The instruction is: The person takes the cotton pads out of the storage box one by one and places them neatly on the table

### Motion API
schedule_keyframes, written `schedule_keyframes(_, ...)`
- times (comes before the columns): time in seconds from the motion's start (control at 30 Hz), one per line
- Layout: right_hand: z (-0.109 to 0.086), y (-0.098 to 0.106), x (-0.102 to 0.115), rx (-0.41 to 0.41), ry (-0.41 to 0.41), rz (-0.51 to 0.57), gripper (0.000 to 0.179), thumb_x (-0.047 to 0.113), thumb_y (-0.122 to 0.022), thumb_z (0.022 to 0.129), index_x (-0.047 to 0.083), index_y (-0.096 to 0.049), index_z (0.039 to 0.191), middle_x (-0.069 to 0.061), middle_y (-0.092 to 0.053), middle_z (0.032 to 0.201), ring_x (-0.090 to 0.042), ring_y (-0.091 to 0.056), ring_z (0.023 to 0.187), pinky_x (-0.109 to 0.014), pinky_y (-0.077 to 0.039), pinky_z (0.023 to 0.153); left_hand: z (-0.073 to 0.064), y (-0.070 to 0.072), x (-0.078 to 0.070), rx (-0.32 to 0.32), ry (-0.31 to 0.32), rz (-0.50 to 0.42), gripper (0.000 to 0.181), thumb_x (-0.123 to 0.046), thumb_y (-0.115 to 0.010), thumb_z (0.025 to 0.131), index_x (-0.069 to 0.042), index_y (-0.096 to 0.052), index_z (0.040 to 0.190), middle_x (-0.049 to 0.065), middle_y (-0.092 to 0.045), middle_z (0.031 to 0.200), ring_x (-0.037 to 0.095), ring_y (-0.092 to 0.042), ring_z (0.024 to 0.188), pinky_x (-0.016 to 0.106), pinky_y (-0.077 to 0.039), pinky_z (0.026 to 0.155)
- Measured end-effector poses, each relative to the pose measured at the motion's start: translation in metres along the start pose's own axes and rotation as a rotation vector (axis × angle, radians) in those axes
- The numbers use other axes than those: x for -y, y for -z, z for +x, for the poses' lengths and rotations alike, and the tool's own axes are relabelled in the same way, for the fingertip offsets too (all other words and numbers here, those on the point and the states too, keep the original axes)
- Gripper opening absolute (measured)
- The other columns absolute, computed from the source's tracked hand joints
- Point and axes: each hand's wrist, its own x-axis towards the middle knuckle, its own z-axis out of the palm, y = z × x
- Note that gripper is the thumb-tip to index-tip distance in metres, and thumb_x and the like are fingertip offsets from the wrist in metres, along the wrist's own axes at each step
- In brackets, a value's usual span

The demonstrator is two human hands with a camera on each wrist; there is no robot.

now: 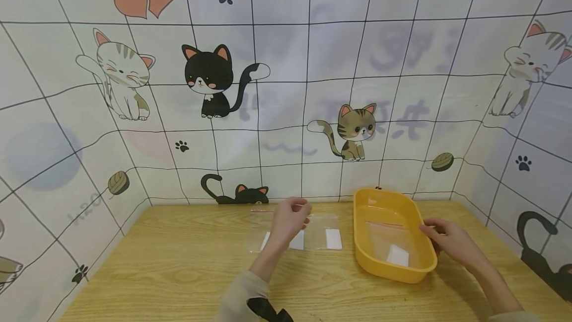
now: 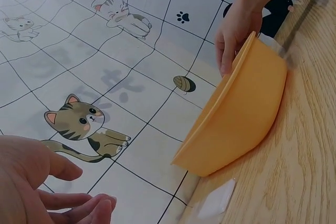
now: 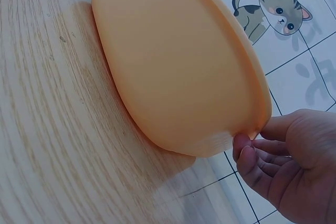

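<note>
My right hand (image 1: 451, 240) pinches the side rim of a yellow plastic basin (image 1: 397, 275), thumb and fingers at its edge in the right wrist view. Inside the basin lies a clear zip bag (image 1: 377, 236) with a white piece (image 1: 397, 256) in it. My left hand (image 1: 288, 220) hovers over clear zip bags on the table, its fingers loosely bent and holding nothing, as the left wrist view also shows. White pieces (image 1: 333, 239) show in these flat bags. The left hand and forearm hide part of the bags from the head view.
The wood-grain table (image 1: 178, 257) carries the bags and basin. Around it hangs a white cloth (image 1: 286, 103) printed with cats and grid lines, meeting the table's back edge just behind the basin.
</note>
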Motion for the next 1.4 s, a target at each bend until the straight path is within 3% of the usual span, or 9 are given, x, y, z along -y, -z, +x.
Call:
schedule_keyframes(0.53,0.001,0.000,-0.002,-0.003,0.006,0.003,0.056,0.025,-0.050,0.108,-0.022,-0.043,0.136,-0.020,-0.069,0.104,-0.020,-0.067,0.072,-0.031,-0.058,0.062,-0.002,-0.027,-0.006,0.149,0.000,-0.065,0.030,-0.012,-0.064,0.095,0.004,-0.063,0.120,0.010,-0.067,0.097,0.016,-0.067,0.076,0.033,-0.060,0.070)
schedule_keyframes(0.77,0.001,0.000,-0.002,-0.004,0.007,0.001,0.053,0.025,-0.051,0.107,-0.020,-0.046,0.134,-0.018,-0.069,0.102,-0.019,-0.066,0.071,-0.031,-0.058,0.062,-0.002,-0.042,-0.010,0.199,-0.002,-0.116,0.027,-0.010,-0.064,0.094,0.004,-0.062,0.117,0.010,-0.067,0.096,0.025,-0.070,0.082,0.031,-0.060,0.070)
schedule_keyframes(0.93,0.001,0.000,-0.003,-0.006,0.003,0.001,0.053,0.026,-0.051,0.108,-0.020,-0.046,0.135,-0.017,-0.069,0.101,-0.019,-0.066,0.071,-0.031,-0.058,0.062,-0.004,-0.053,-0.013,0.241,-0.017,-0.097,0.027,-0.009,-0.064,0.094,0.003,-0.062,0.119,0.008,-0.067,0.096,0.022,-0.069,0.083,0.031,-0.059,0.072)
schedule_keyframes(1.13,0.000,0.000,-0.003,-0.008,0.005,0.006,0.054,0.026,-0.050,0.108,-0.020,-0.045,0.135,-0.018,-0.069,0.102,-0.019,-0.066,0.071,-0.031,-0.058,0.062,-0.005,-0.066,-0.016,0.262,0.001,-0.067,0.032,-0.011,-0.066,0.095,0.003,-0.063,0.123,0.006,-0.067,0.094,0.019,-0.068,0.081,0.031,-0.059,0.073)
schedule_keyframes(1.4,0.001,0.000,-0.003,0.001,0.001,0.015,0.055,0.027,-0.050,0.108,-0.020,-0.044,0.136,-0.019,-0.069,0.105,-0.020,-0.066,0.072,-0.032,-0.058,0.063,-0.002,-0.083,-0.016,0.271,0.045,-0.067,0.033,-0.010,-0.068,0.095,0.001,-0.063,0.125,0.005,-0.067,0.094,0.024,-0.069,0.084,0.034,-0.059,0.076)
